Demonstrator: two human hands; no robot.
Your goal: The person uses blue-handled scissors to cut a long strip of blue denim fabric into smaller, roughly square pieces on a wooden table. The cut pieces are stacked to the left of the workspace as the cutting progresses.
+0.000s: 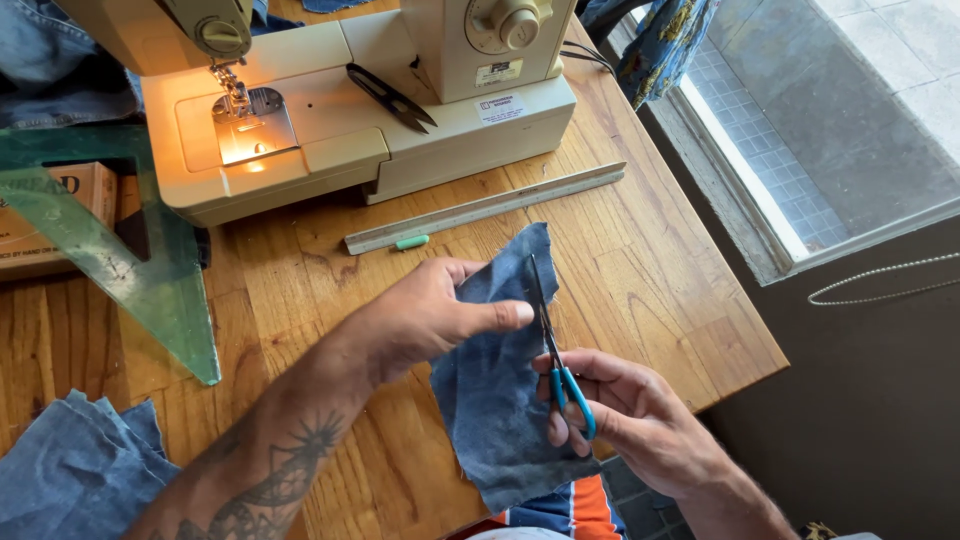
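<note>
Denim scrap [495, 385], a dark blue, ragged-edged piece, hangs in the air above the near edge of the wooden table [640, 270], held up between both hands. Left hand [425, 320] pinches its upper left part: the thumb [495, 317] lies flat across the front of the cloth, pointing right, while the other fingers curl closed behind it, mostly hidden by the fabric. Just beside the thumb tip stand the blades of a pair of small scissors [553, 350] with bright blue handles. Right hand [625, 410] grips those handles from below, its fingers closed through and around the loops; the blades point up and away, lying over the right side of the scrap, nearly together. The lower end of the cloth droops below the right hand's fingers, toward the person's lap.

Farther back on the table lies a long metal ruler [485, 208] with a small green marker [411, 242] touching its near edge. Behind it sits a cream sewing machine [360, 100], its lamp lit, with black thread snips [390, 97] resting on its bed. A green transparent set square [130, 260] lies to the left, and more folded denim [75, 470] sits at the near left corner.
</note>
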